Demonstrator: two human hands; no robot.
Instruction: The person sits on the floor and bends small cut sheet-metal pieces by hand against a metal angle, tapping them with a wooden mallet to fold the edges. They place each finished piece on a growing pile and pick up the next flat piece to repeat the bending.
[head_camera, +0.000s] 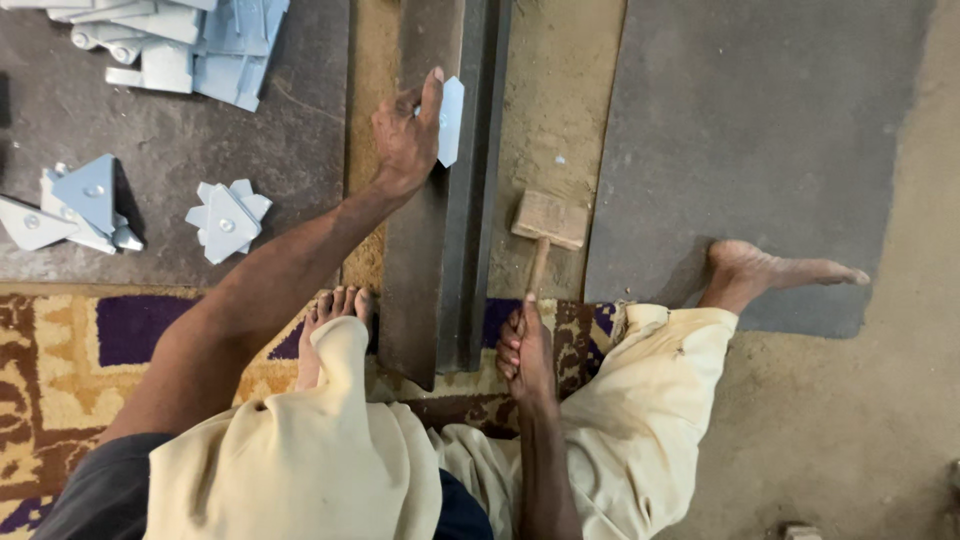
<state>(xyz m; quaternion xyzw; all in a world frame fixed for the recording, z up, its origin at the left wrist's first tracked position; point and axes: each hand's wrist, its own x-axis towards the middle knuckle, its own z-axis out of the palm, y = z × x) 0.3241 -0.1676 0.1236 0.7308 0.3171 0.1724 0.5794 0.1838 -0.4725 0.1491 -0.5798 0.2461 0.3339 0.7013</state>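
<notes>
Head view looks straight down at a person sitting on the floor (820, 430), which is sandy and bare at the right. Two dark grey mats lie on it: one at the upper right (760, 130), one at the upper left (200, 150). A patterned rug (60, 360) in yellow, brown and purple lies under the person, whose cream trousers (300, 460) cover both bent legs, with one bare foot (335, 310) by the beam's near end and the other foot (780, 270) on the edge of the right mat.

A long dark steel beam (440, 230) runs from the top edge down to the rug, between the two mats. On the left mat lie heaps of pale blue-grey sheet-metal pieces: a stack of flat pieces and tubes (190, 45) at the top, folded triangular pieces (75, 205) at the left edge, and a small star-like cluster (228, 218) just beside the left forearm.

The left hand (405, 135) reaches out over the beam, fingers pinching a small pale blue-grey metal plate (451, 120) that stands on edge against the beam's upper part. The right hand (525, 350) is closed in a fist around the handle of a wooden mallet (545, 225), whose block head rests on the sandy strip just beside the beam's right side.
</notes>
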